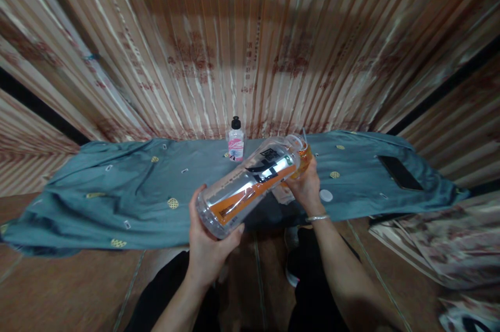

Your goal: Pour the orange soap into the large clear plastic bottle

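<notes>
A large clear plastic bottle [250, 181] with an orange and silver label is tilted over the cloth-covered table, its mouth to the upper right. My left hand [213, 243] is wrapped round its base. My right hand [307, 183] is closed around an orange translucent container [303, 163] at the bottle's mouth. The bottle's neck partly hides this container, so I cannot tell its exact kind. A small whitish packet [283, 195] lies beneath the right hand, partly covered. A white round lid [326, 195] lies just right of that hand.
A small clear bottle [236, 142] with a black cap and pink label stands at the table's back edge. A dark phone [399, 172] lies at the right. The teal patterned cloth [136, 196] has wrinkles. Striped curtains [250, 35] hang close behind, and a bag [433, 243] is at lower right.
</notes>
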Available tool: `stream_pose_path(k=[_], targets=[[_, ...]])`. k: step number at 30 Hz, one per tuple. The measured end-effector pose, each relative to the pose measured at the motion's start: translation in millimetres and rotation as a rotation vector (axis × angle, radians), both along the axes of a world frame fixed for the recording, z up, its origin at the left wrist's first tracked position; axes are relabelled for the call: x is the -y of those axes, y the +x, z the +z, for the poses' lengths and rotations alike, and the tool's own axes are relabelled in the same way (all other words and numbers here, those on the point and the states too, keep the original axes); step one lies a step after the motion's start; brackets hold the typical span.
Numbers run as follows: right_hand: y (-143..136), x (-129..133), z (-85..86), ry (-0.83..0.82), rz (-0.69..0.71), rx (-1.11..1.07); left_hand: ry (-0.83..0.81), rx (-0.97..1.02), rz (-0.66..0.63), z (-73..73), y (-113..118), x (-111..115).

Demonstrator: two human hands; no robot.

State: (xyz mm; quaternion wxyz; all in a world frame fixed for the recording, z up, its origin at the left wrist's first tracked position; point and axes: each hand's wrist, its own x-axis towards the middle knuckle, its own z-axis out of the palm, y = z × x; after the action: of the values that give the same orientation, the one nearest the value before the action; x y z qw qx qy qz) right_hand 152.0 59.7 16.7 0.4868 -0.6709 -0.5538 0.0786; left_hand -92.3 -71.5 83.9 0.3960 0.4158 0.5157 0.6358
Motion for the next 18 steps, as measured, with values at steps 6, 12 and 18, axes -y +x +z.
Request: stream_pose_path(k=[6,12,18], targets=[[-0.6,0.2,1.7,0.0,0.012,0.004,-0.006,0.004,0.001,2.2,1.2,0.8],[-1.2,1.9,5.4,-0.025,0.001,-0.019,-0.014,-0.003,-0.007,1.5,0.3,0.5],[-1.6,3.1,8.1,-0.039,0.011,-0.028,-0.005,-0.003,-0.009,1.2,-0.1,0.1]])
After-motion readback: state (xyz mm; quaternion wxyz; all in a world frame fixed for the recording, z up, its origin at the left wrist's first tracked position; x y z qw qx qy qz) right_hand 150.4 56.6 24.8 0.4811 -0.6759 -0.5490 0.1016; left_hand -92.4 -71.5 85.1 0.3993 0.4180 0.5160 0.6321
